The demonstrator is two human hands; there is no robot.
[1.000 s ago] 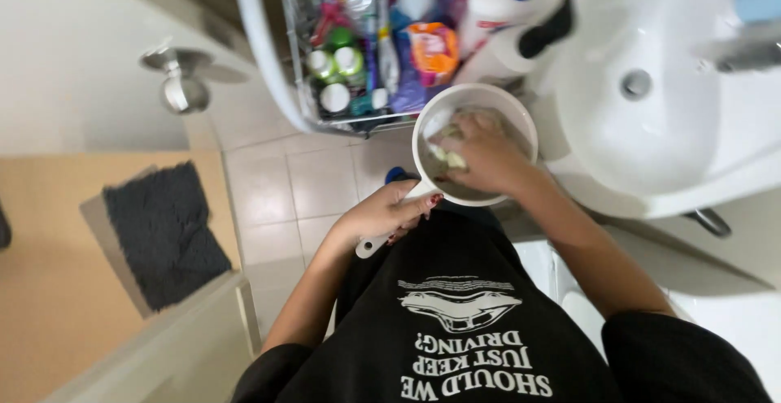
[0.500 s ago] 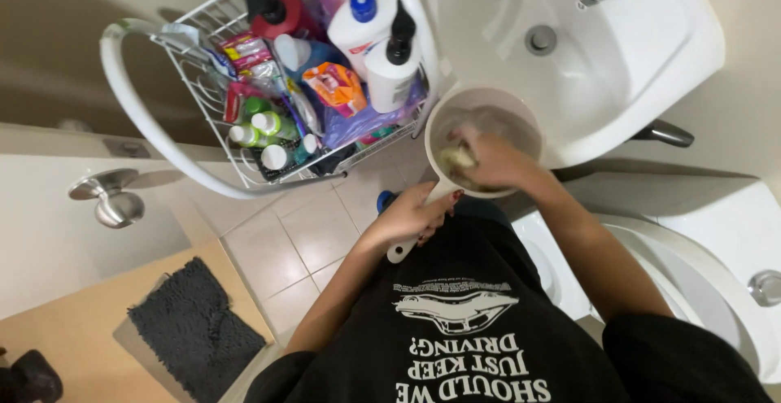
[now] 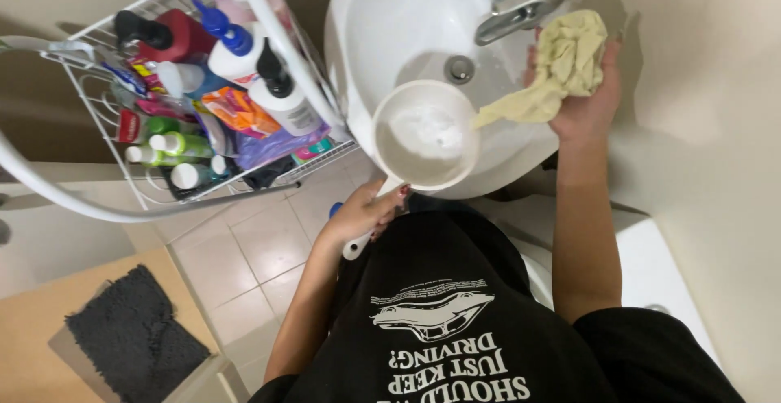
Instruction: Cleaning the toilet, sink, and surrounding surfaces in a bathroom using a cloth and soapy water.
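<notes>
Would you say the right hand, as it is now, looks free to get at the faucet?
Probably yes, but not empty: the right hand sits just beside the faucet with nothing between them, though it is closed on a yellow cloth, so any touch would likely go through the cloth.

Sink basin (image 3: 382,21): open above its left part; the faucet (image 3: 521,4) overhung the right rim. White dipper (image 3: 425,136) blocked the basin's near edge. Right hand (image 3: 582,94) with yellow cloth (image 3: 561,65) filled the gap between faucet and wall. Wire caddy (image 3: 106,126), crowded with bottles, stood just left of the sink. Tiled floor (image 3: 252,240) between caddy and dark mat (image 3: 134,346) lay open.
</notes>
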